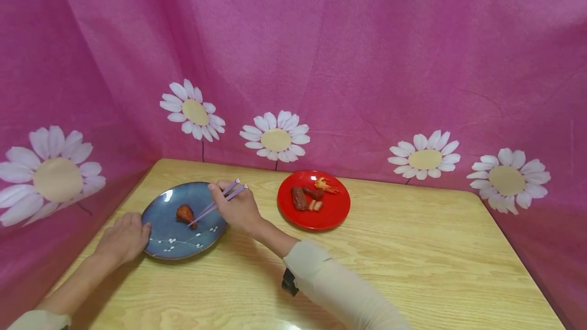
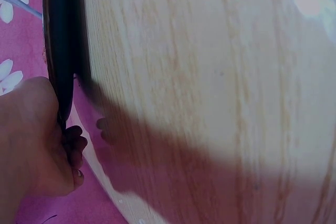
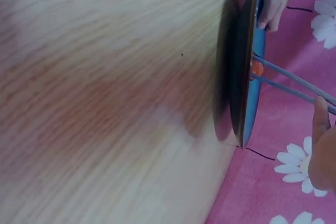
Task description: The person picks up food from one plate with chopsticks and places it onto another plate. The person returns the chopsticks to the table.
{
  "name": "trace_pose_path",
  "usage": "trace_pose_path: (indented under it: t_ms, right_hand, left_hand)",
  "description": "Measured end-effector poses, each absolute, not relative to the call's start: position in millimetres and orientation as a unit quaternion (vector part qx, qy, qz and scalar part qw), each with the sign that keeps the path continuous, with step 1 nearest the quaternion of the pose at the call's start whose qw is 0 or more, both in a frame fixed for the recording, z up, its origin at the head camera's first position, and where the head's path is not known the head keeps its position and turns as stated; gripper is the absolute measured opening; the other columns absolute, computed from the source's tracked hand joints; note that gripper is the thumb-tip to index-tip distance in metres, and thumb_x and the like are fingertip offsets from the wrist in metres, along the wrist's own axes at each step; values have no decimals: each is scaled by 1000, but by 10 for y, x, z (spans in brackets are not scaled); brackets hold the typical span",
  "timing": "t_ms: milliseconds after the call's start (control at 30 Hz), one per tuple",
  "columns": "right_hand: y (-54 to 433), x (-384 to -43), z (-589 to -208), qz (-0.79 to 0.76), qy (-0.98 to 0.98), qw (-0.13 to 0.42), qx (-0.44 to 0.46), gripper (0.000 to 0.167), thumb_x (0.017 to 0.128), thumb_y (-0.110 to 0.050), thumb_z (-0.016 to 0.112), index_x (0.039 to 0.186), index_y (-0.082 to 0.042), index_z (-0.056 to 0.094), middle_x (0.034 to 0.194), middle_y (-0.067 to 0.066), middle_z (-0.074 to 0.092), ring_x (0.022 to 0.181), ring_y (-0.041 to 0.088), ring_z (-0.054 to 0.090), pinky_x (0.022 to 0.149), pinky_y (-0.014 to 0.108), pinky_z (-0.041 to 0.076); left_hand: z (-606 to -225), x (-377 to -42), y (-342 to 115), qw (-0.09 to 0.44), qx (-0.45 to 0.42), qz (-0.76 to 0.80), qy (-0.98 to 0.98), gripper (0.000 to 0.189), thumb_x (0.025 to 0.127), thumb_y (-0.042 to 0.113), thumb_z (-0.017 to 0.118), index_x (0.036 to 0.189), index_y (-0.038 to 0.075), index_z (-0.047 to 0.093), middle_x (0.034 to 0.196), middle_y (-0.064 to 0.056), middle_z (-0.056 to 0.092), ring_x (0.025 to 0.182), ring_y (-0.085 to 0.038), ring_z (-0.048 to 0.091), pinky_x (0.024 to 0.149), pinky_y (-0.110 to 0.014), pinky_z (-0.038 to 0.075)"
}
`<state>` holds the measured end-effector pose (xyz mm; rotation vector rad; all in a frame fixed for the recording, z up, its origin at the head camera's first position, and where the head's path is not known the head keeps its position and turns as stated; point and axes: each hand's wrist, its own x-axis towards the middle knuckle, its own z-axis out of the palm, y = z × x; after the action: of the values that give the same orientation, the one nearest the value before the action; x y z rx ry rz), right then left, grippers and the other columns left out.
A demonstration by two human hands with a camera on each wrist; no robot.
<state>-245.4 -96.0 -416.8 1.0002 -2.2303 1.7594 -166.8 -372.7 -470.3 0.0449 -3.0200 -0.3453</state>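
A blue plate [image 1: 181, 246] with white blossoms stands at the table's left. My left hand [image 1: 124, 238] grips its left rim, thumb above and fingers curled beneath, as the left wrist view shows of the plate's dark underside [image 2: 56, 51]. On the plate lies a small brown chicken drumstick [image 1: 185, 214]. My right hand [image 1: 238, 209] holds a pair of lilac chopsticks [image 1: 212, 207] over the plate's right side. Their tips are at the drumstick's narrow end. From the side, the chopsticks [image 3: 294, 77] slant down on either side of the orange-brown drumstick [image 3: 256, 68].
To the right, a red plate [image 1: 316, 222] holds several small food pieces, among them a dark brown slab [image 1: 299, 198] and a yellow-orange piece [image 1: 325, 185]. A pink curtain [image 1: 348, 65] with daisies hangs behind the wooden table [image 1: 412, 248] and at its sides.
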Motion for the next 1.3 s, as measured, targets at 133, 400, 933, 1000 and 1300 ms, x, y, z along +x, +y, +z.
trace_pose_path:
  t_ms: [133,400,933,1000,1300]
  right_hand:
    - [-985,-2426,-4212,588,-738,83,321,37,101,-19,56,65,-9,57,52,-10,37,47,3,34,44,21,23]
    - [-974,-2406,-4278,628,-736,93,235,35,102,-18,55,69,-8,61,52,-9,47,46,1,47,44,19,36]
    - [-879,-2446,-4251,676,-706,84,193,37,104,-17,53,72,0,62,60,8,59,52,34,63,52,47,56]
    - [-854,-2457,-4237,679,-703,86,193,38,104,-17,52,72,1,61,62,10,61,52,33,63,53,51,55]
    - [-705,-2474,-4170,689,-694,86,192,40,104,-19,51,71,1,61,63,12,63,54,35,63,56,53,55]
  left_hand:
    - [-4710,-1658,-3724,55,13,-114,-992,30,100,16,45,92,-12,48,88,-25,50,88,-49,52,72,-62,42]
    - [-4722,-1649,-3725,64,13,-116,-991,29,100,17,45,90,-10,48,87,-24,50,88,-51,52,71,-62,42]
    - [-4743,-1647,-3712,68,13,-114,-991,28,99,16,45,91,-10,47,87,-24,49,89,-51,51,70,-62,42]
    - [-4742,-1649,-3713,71,10,-115,-991,28,99,16,45,90,-10,47,86,-24,49,87,-50,51,69,-62,42]
    - [-4735,-1646,-3711,70,11,-114,-991,29,99,17,45,89,-10,47,85,-23,49,86,-50,52,69,-62,42]
